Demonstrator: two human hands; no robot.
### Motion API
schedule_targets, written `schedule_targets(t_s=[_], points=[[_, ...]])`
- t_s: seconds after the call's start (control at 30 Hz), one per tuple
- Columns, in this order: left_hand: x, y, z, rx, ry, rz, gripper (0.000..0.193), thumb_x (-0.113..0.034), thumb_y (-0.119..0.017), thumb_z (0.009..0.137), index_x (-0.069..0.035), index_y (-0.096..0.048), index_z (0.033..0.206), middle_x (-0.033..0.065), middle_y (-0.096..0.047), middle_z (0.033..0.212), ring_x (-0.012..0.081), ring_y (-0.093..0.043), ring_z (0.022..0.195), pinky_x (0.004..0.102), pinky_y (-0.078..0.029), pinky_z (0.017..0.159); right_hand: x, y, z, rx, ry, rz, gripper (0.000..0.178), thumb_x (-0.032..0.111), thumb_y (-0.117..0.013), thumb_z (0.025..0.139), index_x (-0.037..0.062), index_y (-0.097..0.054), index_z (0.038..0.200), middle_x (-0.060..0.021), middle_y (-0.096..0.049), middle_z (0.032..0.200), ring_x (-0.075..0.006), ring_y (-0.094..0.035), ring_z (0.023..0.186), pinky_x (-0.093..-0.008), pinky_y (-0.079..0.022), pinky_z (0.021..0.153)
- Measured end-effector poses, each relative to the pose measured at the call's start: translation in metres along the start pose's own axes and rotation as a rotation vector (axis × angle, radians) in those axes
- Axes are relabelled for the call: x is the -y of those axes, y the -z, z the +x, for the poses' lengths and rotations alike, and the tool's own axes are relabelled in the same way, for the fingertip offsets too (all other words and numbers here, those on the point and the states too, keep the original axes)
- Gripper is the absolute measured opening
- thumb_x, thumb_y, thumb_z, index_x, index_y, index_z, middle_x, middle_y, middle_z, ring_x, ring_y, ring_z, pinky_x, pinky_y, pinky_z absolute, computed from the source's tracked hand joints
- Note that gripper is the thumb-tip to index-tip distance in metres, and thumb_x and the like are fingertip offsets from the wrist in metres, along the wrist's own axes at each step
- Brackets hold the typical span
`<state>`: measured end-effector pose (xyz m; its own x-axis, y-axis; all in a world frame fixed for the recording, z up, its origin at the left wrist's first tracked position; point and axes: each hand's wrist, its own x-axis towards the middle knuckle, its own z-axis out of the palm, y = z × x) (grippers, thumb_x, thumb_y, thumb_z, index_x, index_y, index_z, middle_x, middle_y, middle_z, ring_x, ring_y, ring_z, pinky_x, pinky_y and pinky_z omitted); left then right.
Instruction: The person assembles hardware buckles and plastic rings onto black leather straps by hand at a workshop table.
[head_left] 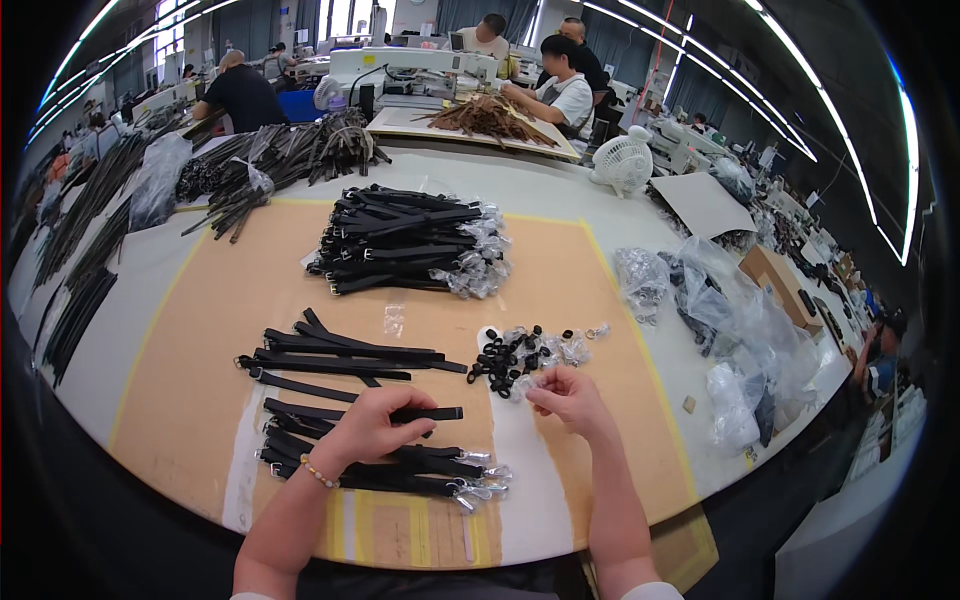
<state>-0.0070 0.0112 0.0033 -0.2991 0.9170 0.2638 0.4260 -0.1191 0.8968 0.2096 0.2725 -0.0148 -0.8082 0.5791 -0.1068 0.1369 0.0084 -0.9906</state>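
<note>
My left hand, with a beaded bracelet at the wrist, is closed around a black strap whose squared end sticks out to the right past my fingers. A small clear-plastic-wrapped piece is pinched between the thumb and fingers of my right hand; what lies inside the wrap is hard to make out. Just beyond that hand is a loose pile of small black loops mixed with more wrapped pieces. Black buckled straps lie beyond my left hand. Nearer me, other straps end in plastic-wrapped metal clasps.
A thick stack of black straps lies farther back on the tan board. Bundles of dark strips cover the far left. Plastic bags, a cardboard box and a white fan stand right. Other people work beyond.
</note>
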Motion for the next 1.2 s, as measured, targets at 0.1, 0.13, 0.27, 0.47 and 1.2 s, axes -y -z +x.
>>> schedule_targets(t_s=[0.1, 0.13, 0.27, 0.47, 1.2], points=[[-0.004, 0.0, 0.001, -0.013, -0.022, 0.095, 0.022, -0.01, -0.078, 0.087, -0.002, -0.07, 0.106, 0.0056, -0.07, 0.088, 0.0112, -0.067, 0.076, 0.0259, -0.052, 0.065, 0.007, -0.023, -0.002, 0.1, 0.053, 0.134, 0.017, 0.011, -0.077, 0.091, 0.0013, -0.068, 0.102, -0.0013, -0.069, 0.084, -0.0073, -0.064, 0.075, -0.0224, -0.053, 0.066], [-0.005, -0.001, 0.002, -0.013, -0.016, 0.091, 0.022, -0.01, -0.078, 0.087, -0.002, -0.07, 0.106, 0.0056, -0.07, 0.088, 0.0112, -0.067, 0.076, 0.0259, -0.052, 0.065, 0.001, -0.025, 0.0, 0.146, 0.089, 0.149, 0.022, 0.012, -0.078, 0.09, 0.0011, -0.069, 0.108, -0.0008, -0.07, 0.086, -0.0062, -0.063, 0.077, -0.0212, -0.051, 0.068], [-0.006, 0.0, 0.003, -0.07, -0.072, 0.121, 0.022, -0.011, -0.078, 0.087, -0.003, -0.071, 0.106, 0.006, -0.07, 0.088, 0.0142, -0.067, 0.076, 0.0268, -0.052, 0.065, 0.004, -0.046, -0.005, 0.18, 0.043, 0.096, 0.022, 0.012, -0.078, 0.091, 0.0017, -0.07, 0.108, 0.0, -0.07, 0.089, -0.0052, -0.063, 0.08, -0.0202, -0.05, 0.07], [-0.011, -0.014, 0.002, -0.072, -0.123, 0.184, 0.022, -0.011, -0.081, 0.084, -0.002, -0.072, 0.102, 0.0061, -0.07, 0.083, 0.0145, -0.066, 0.07, 0.0268, -0.051, 0.06, -0.009, -0.075, -0.014, 0.294, 0.075, 0.201, 0.026, 0.011, -0.071, 0.096, 0.0029, -0.067, 0.12, 0.0003, -0.069, 0.1, -0.0044, -0.063, 0.085, -0.02, -0.051, 0.075], [-0.007, -0.014, -0.004, -0.101, -0.1, 0.21, 0.023, -0.014, -0.079, 0.084, -0.005, -0.071, 0.104, 0.0093, -0.072, 0.089, 0.0222, -0.07, 0.076, 0.0294, -0.054, 0.065, -0.019, -0.098, -0.021, 0.423, 0.109, 0.238, 0.018, 0.014, -0.066, 0.1, 0.0038, -0.06, 0.114, 0.0032, -0.063, 0.099, -0.0033, -0.058, 0.091, -0.0205, -0.048, 0.078]])
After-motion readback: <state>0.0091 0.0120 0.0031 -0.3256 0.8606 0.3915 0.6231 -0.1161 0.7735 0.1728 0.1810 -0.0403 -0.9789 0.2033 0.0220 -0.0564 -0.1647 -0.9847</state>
